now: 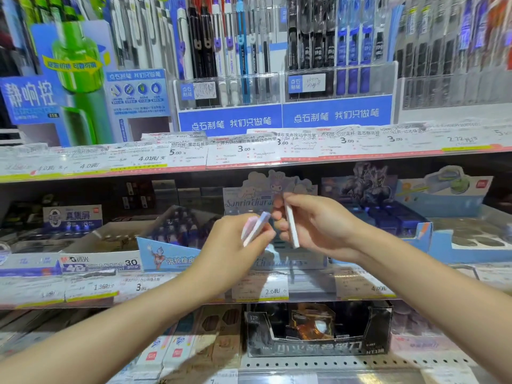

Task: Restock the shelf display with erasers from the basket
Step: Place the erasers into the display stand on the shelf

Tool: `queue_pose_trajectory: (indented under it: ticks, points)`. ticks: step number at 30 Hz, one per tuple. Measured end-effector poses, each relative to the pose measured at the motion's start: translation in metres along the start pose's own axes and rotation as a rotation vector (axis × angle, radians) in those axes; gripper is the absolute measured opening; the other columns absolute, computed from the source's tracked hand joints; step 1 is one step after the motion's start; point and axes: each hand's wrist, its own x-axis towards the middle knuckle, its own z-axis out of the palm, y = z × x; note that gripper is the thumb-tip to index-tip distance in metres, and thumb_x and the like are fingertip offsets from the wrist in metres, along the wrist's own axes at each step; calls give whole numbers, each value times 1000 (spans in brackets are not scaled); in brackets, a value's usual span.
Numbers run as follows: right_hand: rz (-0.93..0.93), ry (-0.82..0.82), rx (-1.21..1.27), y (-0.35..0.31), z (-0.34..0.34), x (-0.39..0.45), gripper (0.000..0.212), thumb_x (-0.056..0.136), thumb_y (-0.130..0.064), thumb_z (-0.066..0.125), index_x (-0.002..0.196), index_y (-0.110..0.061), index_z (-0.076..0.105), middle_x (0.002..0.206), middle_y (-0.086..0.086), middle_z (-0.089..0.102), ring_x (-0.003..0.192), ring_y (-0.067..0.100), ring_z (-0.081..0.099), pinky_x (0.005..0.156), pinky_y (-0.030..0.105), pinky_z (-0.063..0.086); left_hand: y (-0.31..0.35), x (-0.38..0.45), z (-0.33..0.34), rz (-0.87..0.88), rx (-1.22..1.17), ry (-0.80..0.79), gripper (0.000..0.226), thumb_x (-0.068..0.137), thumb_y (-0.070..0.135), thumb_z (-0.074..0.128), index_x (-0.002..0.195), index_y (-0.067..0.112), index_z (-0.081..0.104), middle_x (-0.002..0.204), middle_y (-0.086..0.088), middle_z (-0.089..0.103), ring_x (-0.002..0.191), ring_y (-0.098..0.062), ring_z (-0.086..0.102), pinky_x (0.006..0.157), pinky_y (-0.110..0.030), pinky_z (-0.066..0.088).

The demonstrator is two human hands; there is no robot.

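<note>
- Up close, at frame centre: left hand (235, 242) clenched on a flat pink-and-lilac eraser (256, 228), pinched between thumb and fingers, tilted with its top edge toward 1 o'clock.
- Just to 3 o'clock of it: right hand (313, 221) gripping a thin white eraser (292, 227) edge-on, nearly upright, top leaning slightly toward 11 o'clock.
- Erasers near each other, apart, with the right hand's fingertips (277, 216) between them.
- Behind both hands, on the middle shelf (166, 293): pastel cartoon-character display box (266, 189), mostly hidden by the hands; contents impossible to tell.
- At 9 o'clock of that box: blue display carton (169, 254) with a cartoon hero on its front wall, dark packets inside.
- At 3 o'clock: pale blue display tray (465, 245) with round recesses.
- At 12 o'clock, upper shelf: rows of hanging pens (221, 42) above blue signage, price labels (243, 151) along the edge.
- At 6 o'clock, lower shelf: black carton (318, 347) with white lettering.
- Basket out of view.
</note>
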Motion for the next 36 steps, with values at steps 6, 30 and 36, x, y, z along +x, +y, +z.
queue_pose_trajectory:
  ticks: [6,30,36]
  points:
    - [-140,117,-200,11,10,1,30,95,-23,42,69,-12,52,61,4,51,60,17,47,55,26,39,11,6,8,-249,-344,29,30,67,25,81,75,0,67,70,-16,73,67,-26,68,70,-38,55]
    - [-386,345,-896,-8,-14,19,29,79,4,60,86,-22,48,77,-7,48,68,12,50,69,28,48,-24,27,-23,308,500,-162,36,83,0,53,61,17,29,55,0,33,54,-22,36,50,-32,27]
    - [-331,282,-1110,0,-15,18,26,83,-5,59,107,-10,50,81,-4,53,83,22,58,77,30,49,-34,24,-22,216,527,-271,29,77,-2,55,58,13,39,54,0,45,53,-20,43,49,-27,25]
